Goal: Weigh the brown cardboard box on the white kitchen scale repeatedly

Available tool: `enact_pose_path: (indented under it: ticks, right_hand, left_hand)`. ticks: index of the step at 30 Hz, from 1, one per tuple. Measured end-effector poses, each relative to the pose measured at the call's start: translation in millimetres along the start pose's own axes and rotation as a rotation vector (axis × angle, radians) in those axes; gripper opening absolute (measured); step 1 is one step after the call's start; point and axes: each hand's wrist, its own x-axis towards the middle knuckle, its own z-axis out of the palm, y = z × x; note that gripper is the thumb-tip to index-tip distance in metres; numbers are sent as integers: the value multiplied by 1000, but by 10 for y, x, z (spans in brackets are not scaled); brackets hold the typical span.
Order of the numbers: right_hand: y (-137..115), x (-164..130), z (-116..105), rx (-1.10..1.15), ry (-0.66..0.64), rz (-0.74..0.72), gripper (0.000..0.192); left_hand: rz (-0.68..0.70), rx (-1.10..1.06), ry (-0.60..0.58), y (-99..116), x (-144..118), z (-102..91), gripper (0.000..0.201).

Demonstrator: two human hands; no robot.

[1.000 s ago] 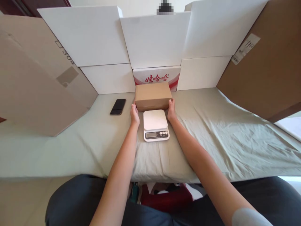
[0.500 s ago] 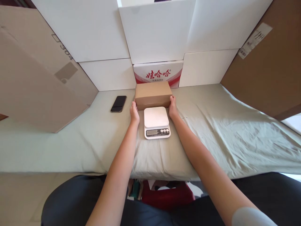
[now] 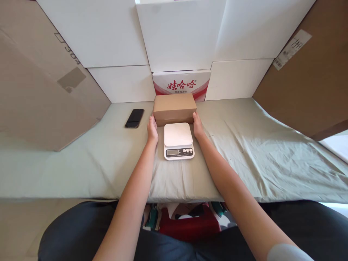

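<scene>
A small closed brown cardboard box (image 3: 174,107) rests on the grey-green cloth just behind a white digital kitchen scale (image 3: 178,140). My left hand (image 3: 152,129) grips the box's left end and my right hand (image 3: 198,127) grips its right end, one hand on each side of the scale. The scale's platform is bare, and its display and buttons face me.
A black phone (image 3: 134,118) lies on the cloth (image 3: 258,152) left of the box. White boxes (image 3: 179,36) and a red-printed carton (image 3: 181,84) wall the back. Large brown cardboard sheets lean at the left (image 3: 40,90) and right (image 3: 312,83).
Both hands have stayed on the box's ends. The box has barely moved; the view has tilted down and shifted slightly.
</scene>
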Motion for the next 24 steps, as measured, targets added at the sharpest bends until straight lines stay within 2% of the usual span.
enact_pose_path:
  ticks: [3, 7, 10, 14, 16, 20, 24]
  right_hand:
    - [-125, -27, 39, -4, 22, 37, 76]
    - [-334, -21, 97, -39, 24, -29, 85]
    - [-574, -83, 123, -61, 14, -91, 84]
    - [-935, -442, 67, -109, -20, -213, 71]
    - [-1043, -694, 2, -128, -54, -206, 68]
    - [-1043, -1060, -106, -100, -47, -154, 68]
    - [-930, -1175, -125, -72, 21, -125, 62]
  left_hand:
    - [12, -12, 3, -1, 0, 14, 63]
    - [80, -23, -7, 50, -21, 8, 67]
    - [125, -23, -17, 140, -115, -25, 71]
    - [202, -19, -35, 260, -422, -111, 77]
    - [260, -20, -30, 285, -626, -141, 84]
    - [302, -27, 60, 246, -995, -135, 91]
    - [268, 22, 112, 138, -1227, -133, 88]
